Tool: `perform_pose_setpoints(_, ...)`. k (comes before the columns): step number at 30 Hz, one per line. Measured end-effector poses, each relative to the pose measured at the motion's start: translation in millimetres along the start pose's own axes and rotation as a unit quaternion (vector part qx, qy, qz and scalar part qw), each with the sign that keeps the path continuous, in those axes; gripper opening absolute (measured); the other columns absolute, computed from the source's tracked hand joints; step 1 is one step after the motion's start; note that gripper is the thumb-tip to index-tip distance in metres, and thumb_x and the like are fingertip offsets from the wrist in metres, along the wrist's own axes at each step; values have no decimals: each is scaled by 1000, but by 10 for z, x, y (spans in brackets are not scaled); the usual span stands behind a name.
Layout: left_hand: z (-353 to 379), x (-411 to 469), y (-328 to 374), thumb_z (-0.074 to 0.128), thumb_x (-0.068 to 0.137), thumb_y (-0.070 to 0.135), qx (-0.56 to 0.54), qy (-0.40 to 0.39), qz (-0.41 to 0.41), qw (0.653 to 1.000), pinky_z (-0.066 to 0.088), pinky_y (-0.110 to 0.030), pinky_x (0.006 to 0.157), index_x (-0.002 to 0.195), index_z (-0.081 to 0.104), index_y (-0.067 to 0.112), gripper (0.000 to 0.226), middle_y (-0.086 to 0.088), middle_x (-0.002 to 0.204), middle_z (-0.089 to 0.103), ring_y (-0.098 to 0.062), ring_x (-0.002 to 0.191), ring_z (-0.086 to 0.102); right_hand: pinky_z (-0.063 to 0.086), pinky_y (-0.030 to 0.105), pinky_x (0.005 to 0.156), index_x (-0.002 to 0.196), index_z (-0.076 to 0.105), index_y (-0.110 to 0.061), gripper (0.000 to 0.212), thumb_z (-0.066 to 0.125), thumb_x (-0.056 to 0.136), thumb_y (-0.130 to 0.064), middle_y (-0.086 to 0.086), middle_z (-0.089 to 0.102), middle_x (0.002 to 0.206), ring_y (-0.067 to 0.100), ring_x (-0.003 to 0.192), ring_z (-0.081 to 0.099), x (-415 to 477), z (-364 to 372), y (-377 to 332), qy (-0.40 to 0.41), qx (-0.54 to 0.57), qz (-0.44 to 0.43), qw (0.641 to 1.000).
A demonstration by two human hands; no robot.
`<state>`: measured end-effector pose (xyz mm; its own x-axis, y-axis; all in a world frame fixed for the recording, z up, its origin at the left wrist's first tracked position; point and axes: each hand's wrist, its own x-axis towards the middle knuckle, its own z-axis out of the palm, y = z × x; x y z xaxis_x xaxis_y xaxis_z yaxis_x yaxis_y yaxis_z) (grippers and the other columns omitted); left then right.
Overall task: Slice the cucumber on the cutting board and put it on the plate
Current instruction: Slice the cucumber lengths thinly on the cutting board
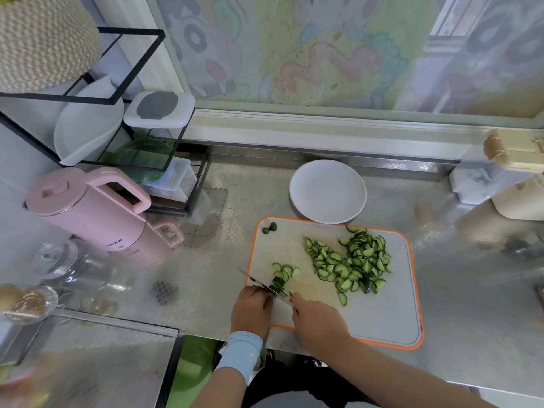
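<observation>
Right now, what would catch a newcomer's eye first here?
Probably the heap of green cucumber slices on the orange-rimmed cutting board, mid-counter. At its near left edge, the right hand works a knife while the left hand steadies the remaining cucumber piece. Far left stands a pink kettle; the white plate behind the board is empty.

R hand (319,319) w/ knife (266,287) on cucumber (278,283); plate (327,191) bare.
</observation>
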<state>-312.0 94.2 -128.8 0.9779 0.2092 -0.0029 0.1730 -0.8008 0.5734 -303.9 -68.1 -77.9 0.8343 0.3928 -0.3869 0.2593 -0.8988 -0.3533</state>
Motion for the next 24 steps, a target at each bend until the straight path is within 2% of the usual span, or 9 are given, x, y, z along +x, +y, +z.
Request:
perform_pose_setpoints(4, 12, -5, 9, 75, 72, 7, -11, 3, -3, 1000, 48, -26, 62, 76, 73, 18, 11, -2, 81, 66, -25, 79, 61, 31, 35, 59, 115, 44, -14, 18, 31, 102, -19, 7, 55, 82, 31, 72, 47, 74, 3, -42, -15, 21, 7, 1000)
perform_pose_setpoints(6, 17, -22, 17, 73, 74, 7, -24, 8, -8, 1000, 44, -24, 62, 78, 72, 17, 10, -2, 85, 66, -23, 82, 59, 32, 34, 64, 118, 45, -14, 21, 31, 103, -20, 11, 64, 96, 34, 83, 56, 115, 6, -83, -20, 25, 5, 999)
perform_pose_setpoints(9, 17, -31, 4, 73, 76, 7, -35, 15, -3, 999, 42, -21, 65, 80, 72, 16, 10, -2, 88, 65, -21, 84, 57, 33, 33, 66, 121, 47, -15, 24, 31, 104, -20, 11, 66, 104, 33, 94, 60, 161, 19, -131, -26, 26, 6, 999)
perform_pose_setpoints(14, 28, -35, -4, 73, 75, 7, -23, 7, -20, 1000, 42, -24, 64, 79, 72, 17, 11, -3, 83, 66, -25, 81, 60, 31, 33, 65, 120, 45, -16, 22, 31, 103, -20, 10, 65, 101, 33, 88, 59, 130, -26, -116, -27, 23, 2, 999)
perform_pose_setpoints(16, 30, -32, -9, 75, 73, 5, -17, 6, -19, 1000, 46, -26, 64, 78, 73, 16, 12, -4, 81, 66, -27, 78, 61, 31, 34, 62, 115, 44, -16, 19, 31, 103, -21, 8, 59, 86, 32, 76, 50, 76, -41, -96, -16, 28, 4, 999)
perform_pose_setpoints(19, 42, -35, -29, 77, 70, 3, -8, 9, -10, 1000, 49, -27, 65, 76, 73, 14, 13, -5, 79, 66, -28, 75, 62, 31, 35, 59, 107, 41, -16, 13, 30, 102, -21, -2, 40, 68, 28, 70, 44, -8, -42, -48, -12, 26, 11, 1000)
perform_pose_setpoints(24, 42, -43, -28, 76, 73, 5, -16, 11, -18, 1000, 46, -25, 69, 78, 74, 14, 10, -4, 81, 66, -25, 78, 62, 32, 34, 58, 102, 36, -21, 6, 31, 102, -23, -3, 41, 67, 27, 68, 45, -77, -26, 7, -7, 30, 15, 999)
